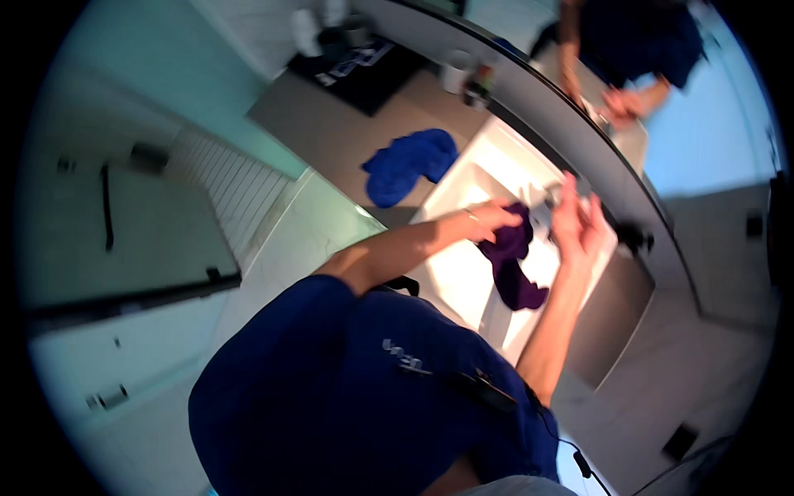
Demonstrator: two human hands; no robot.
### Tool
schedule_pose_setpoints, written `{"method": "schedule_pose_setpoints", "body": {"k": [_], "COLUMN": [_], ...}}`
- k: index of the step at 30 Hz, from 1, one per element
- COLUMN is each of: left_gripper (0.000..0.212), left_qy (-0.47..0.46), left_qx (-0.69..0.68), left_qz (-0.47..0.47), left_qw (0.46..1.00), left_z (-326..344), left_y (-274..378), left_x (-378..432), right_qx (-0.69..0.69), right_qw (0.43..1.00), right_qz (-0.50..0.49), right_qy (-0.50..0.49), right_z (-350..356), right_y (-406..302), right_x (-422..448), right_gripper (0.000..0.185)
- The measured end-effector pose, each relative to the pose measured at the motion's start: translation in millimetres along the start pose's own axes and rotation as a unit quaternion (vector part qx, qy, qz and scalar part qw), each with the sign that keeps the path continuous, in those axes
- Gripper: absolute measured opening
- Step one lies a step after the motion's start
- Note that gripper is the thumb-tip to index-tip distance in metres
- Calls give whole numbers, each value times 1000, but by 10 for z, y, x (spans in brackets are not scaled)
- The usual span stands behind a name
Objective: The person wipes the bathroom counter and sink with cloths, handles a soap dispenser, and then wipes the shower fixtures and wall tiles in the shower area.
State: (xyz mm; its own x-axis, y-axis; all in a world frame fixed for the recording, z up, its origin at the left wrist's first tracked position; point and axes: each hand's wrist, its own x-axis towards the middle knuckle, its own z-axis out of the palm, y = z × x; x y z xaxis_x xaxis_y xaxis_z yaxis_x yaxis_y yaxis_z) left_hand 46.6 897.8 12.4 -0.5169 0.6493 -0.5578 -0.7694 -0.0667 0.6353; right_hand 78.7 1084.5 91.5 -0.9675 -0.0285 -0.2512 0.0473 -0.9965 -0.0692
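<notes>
My left hand (494, 222) grips the upper part of a dark purple cloth (518, 285) over a white washbasin (446, 263). The cloth's lower end hangs down into the basin. Beyond it, my right hand (578, 229) is raised with its fingers apart and nothing visible in it. That hand is close to a blurred metal faucet (552, 195), which it partly hides. A crumpled blue cloth (412, 162) lies on the brown countertop (298, 118), left of the basin.
A long mirror (701, 149) runs behind the basin. Along the back stand a white cup (456, 71) and small blurred items. A dark mat (366, 77) lies at the counter's far end. At the left is a glass panel with a dark handle (107, 208).
</notes>
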Motion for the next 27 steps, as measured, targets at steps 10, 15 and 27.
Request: {"method": "schedule_pose_setpoints", "body": {"k": [10,15,27], "left_gripper": [43,31,35], "left_qy": [74,-9,145], "left_qx": [249,60,385], "left_qz": [165,110,326], "left_qw": [952,992,851], "left_z": [-58,-9,-461], "left_y": [-370,232,304], "left_x": [350,-358,-817], "right_qx": [-569,-822,-811], "right_qw": [817,557,580], "right_qz": [-24,-38,-48], "right_qy": [93,113,-54], "right_z": [-32,-1055,-2237], "right_y": [-51,183,-117], "right_x": [-724,-925,224], "right_gripper": [39,69,42]}}
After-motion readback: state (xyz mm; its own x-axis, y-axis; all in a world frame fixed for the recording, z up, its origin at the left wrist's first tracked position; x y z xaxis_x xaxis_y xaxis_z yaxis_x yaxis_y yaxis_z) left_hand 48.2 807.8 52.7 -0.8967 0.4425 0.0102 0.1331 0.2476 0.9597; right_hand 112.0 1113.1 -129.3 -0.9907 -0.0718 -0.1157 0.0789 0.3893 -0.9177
